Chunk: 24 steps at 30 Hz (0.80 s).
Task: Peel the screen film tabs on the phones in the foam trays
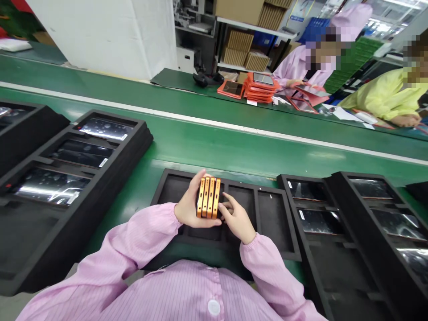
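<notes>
My left hand (189, 208) is wrapped round a stack of several phones (209, 198) with orange-gold edges, held upright side by side. Their narrow ends, with small ports and holes, face me. At the stack's right side is my right hand (241, 223), its fingers apart and slightly bent, the fingertips close to the outermost phone; whether they touch it I cannot tell. Beneath both hands lies a black foam tray (294, 243) with rectangular compartments; the hands and phones hide part of it.
Black foam trays with dark-screened phones stand stacked at left (133, 147) and at right (368, 214). A green bench (214, 138) with a white strip runs across. Beyond it, two people work near a pile of orange-red sleeves (261, 91). A shelf (247, 22) holds cardboard boxes.
</notes>
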Tool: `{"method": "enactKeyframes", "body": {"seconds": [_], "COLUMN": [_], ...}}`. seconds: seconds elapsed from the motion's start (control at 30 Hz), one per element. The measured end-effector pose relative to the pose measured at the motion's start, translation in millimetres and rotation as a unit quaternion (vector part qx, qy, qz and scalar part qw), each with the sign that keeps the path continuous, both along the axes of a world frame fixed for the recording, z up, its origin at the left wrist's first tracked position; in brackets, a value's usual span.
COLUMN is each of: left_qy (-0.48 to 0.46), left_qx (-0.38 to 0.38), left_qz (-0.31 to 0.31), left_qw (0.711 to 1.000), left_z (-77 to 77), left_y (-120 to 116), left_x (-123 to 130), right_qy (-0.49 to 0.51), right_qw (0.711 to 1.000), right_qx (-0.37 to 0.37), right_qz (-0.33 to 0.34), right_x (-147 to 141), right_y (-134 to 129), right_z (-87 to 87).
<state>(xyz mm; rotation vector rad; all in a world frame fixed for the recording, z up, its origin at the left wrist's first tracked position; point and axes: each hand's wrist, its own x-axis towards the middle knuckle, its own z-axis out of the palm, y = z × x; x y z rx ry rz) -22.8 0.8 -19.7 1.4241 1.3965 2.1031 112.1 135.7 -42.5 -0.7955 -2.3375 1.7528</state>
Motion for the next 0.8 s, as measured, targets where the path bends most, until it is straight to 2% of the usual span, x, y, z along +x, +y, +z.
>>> {"method": "enactKeyframes", "body": {"seconds": [0.1, 0.27, 0.33, 0.4, 0.43, 0.5, 0.57, 0.63, 0.7, 0.8], "left_qy": [-0.035, 0.05, 0.064, 0.058, 0.051, 0.034, 0.017, 0.001, -0.01, -0.003], "left_qx": [-0.041, -0.073, -0.077, -0.062, -0.049, -0.026, -0.013, -0.012, -0.023, -0.031], "left_qz": [0.02, 0.0, -0.001, -0.003, -0.005, -0.003, -0.002, 0.001, 0.008, 0.014], "left_qw": [0.998, 0.996, 0.995, 0.996, 0.997, 0.999, 1.0, 1.0, 1.0, 0.999], "left_z": [-9.4, -14.6, -16.6, -18.9, -20.0, -22.1, -24.4, -27.8, -32.2, -37.3], "left_y": [1.7, 3.3, 3.9, 5.0, 5.6, 6.8, 7.0, 5.5, 3.2, 1.7], "left_x": [-6.1, -13.4, -15.5, -17.2, -17.6, -17.1, -13.9, -7.7, 0.5, 10.7], "right_qy": [-0.014, -0.009, 0.01, 0.084, 0.134, 0.214, 0.235, 0.233, 0.252, 0.268], "right_qw": [0.998, 1.0, 0.999, 0.992, 0.983, 0.96, 0.939, 0.926, 0.923, 0.928], "right_qx": [0.047, 0.025, 0.037, 0.094, 0.125, 0.154, 0.131, 0.116, 0.144, 0.184], "right_qz": [-0.035, -0.015, -0.014, -0.013, 0.005, 0.096, 0.216, 0.274, 0.253, 0.184], "right_x": [-18.1, -57.4, -60.9, -56.4, -52.7, -45.2, -40.2, -38.5, -38.3, -37.4], "right_y": [6.3, 13.1, 12.5, 12.0, 12.4, 14.0, 14.8, 13.2, 9.4, 4.2], "right_z": [-6.0, -6.1, -4.3, -2.1, -0.9, 1.5, 3.1, 2.5, -1.0, -10.3]}}
